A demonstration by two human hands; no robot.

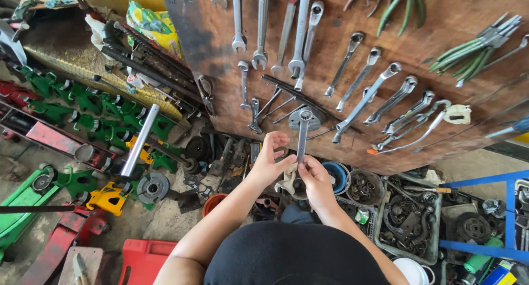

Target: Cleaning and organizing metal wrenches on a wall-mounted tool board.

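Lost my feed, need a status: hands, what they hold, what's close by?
Left hand open, fingers on a pale rag. Right hand grips a long silver ring spanner, upright. Wooden tool board just behind.

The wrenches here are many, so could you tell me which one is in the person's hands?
The upright ring wrench pinched by the right hand; all others hang on the wooden board.
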